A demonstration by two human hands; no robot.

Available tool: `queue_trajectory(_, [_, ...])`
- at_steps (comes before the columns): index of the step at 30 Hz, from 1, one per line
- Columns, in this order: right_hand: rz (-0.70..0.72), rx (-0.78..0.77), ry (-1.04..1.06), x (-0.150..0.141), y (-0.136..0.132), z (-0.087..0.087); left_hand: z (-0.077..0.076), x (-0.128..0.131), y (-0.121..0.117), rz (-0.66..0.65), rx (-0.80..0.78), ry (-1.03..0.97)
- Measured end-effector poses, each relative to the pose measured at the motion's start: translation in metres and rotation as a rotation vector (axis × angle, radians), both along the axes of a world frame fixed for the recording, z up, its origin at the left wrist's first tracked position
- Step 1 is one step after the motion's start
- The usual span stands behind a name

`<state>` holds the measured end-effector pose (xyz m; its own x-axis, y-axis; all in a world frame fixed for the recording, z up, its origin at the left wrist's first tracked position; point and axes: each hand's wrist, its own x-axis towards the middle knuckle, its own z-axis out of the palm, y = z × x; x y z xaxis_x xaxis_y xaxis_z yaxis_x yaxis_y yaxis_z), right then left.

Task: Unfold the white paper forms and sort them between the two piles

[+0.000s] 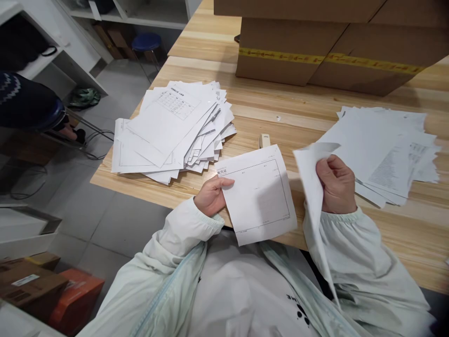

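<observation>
My left hand (213, 194) is closed on a printed form (257, 192), thumb on top at its left edge. The form tilts over the table's front edge, its ruled frame facing up. In my right hand (335, 182) a white paper sheet (312, 187) is pinched and hangs bent, seen almost edge-on. Behind the form stands a small beige stapler-like object (264, 140), partly hidden. A messy stack of printed papers (168, 126) lies to the left, and another spread pile of papers (382, 150) lies to the right of my right hand.
Large cardboard boxes (287, 51) with yellow tape stand at the back of the wooden table (196, 61). On the floor are a blue stool (146, 42), an orange box (75, 299) and a brown carton (31, 285). A person sits on a stool at far left.
</observation>
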<state>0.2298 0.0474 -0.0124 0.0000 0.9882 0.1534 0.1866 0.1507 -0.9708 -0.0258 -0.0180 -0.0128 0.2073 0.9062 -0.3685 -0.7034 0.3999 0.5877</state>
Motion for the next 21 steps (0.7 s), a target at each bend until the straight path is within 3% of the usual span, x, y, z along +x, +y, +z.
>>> queue_trajectory(2, [-0.168, 0.031, 0.050, -0.005, -0.002, 0.001, 0.000, 0.000, 0.000, -0.002, 0.009, 0.003])
queue_trajectory(4, [-0.245, 0.097, 0.017, -0.010, -0.004, 0.003, 0.001, -0.001, 0.000, -0.013, 0.006, -0.003])
queue_trajectory(9, [-0.267, 0.287, -0.151, -0.028, -0.016, 0.000, 0.000, -0.005, -0.001, -0.063, -0.033, -0.073])
queue_trajectory(14, [-0.169, 0.369, -0.257, -0.046, -0.032, -0.006, 0.000, 0.000, -0.003, -0.051, 0.006, -0.017])
queue_trajectory(17, [-0.114, 0.423, -0.158, -0.046, -0.032, -0.002, 0.016, 0.001, -0.006, -0.063, 0.165, 0.105])
queue_trajectory(21, [0.194, 0.297, 0.051, -0.034, -0.031, 0.008, 0.066, -0.009, -0.017, -0.091, 0.443, 0.374])
